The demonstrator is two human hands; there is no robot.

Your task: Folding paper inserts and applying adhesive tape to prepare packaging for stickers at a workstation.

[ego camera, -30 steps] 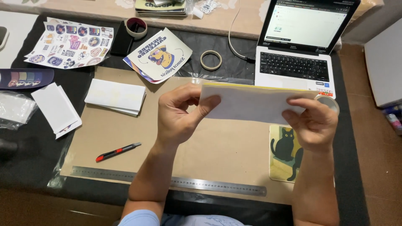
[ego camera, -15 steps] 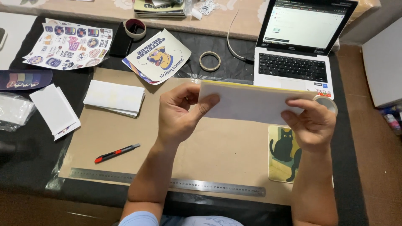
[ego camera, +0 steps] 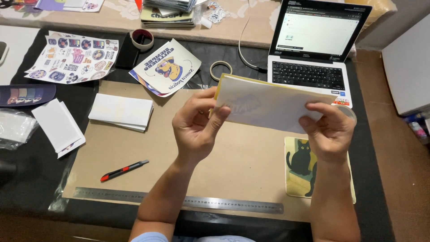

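Open laptop's screen (ego camera: 319, 30), top right: white page, dark surround. Sheet of round multicoloured stickers (ego camera: 74, 57), upper left. Clear plastic packet (ego camera: 13, 127), left edge.

Both forearms rise from the bottom edge of the view, bare to the wrists, and angle slightly inward toward each other. The left hand (ego camera: 195, 130) is raised with its back toward the camera, fingers curled in and the thumb pressed forward against the index finger in a pinch at its upper right. The right hand (ego camera: 329, 132) sits at about the same height, well apart from the left, its fingers bent and the thumb closed toward them in a matching pinch at its upper left.
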